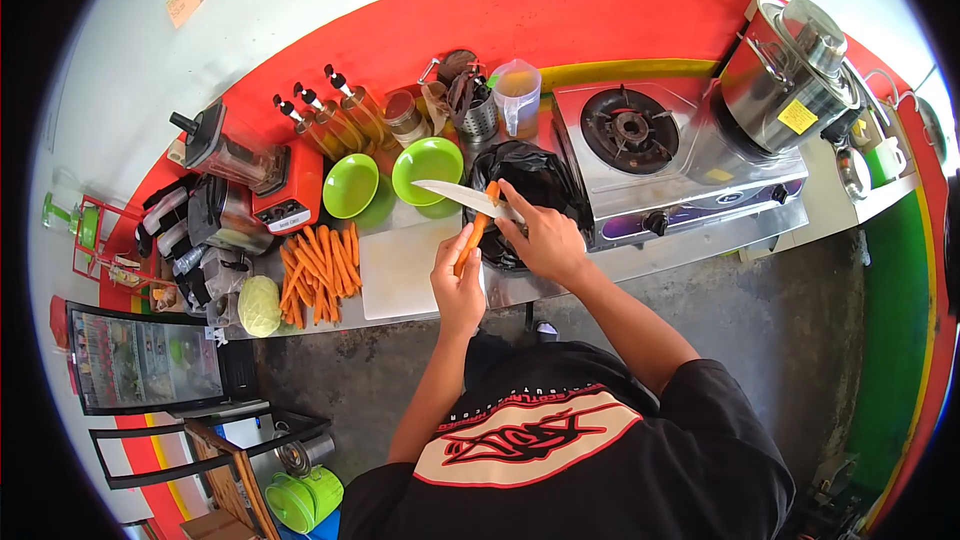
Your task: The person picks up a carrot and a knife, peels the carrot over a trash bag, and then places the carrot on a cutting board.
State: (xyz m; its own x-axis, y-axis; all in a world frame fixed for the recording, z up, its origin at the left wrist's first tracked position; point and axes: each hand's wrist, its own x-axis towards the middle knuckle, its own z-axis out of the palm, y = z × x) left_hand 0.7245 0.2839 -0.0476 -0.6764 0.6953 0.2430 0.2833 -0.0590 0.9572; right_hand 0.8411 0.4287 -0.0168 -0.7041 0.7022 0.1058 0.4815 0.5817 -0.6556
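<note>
My left hand (pixel 459 282) is closed around the lower part of a carrot (pixel 472 241), which is held up at a slant above the counter. In my right hand (pixel 548 240) is a kitchen knife (pixel 455 193), its blade pointing left and lying across the upper end of the carrot. The knife's handle is hidden in my fingers. Behind and below the hands sits a black plastic bag (pixel 535 175). A white cutting board (pixel 400 275) lies to the left, partly under my left hand. Beside the board is a pile of carrots (pixel 318 270).
A cabbage (pixel 260 306) lies left of the carrots. Two green bowls (pixel 351 186) stand behind the board, near oil bottles (pixel 335 125) and a red blender (pixel 288 190). A gas stove (pixel 680 170) with a large steel pot (pixel 785 80) is at right.
</note>
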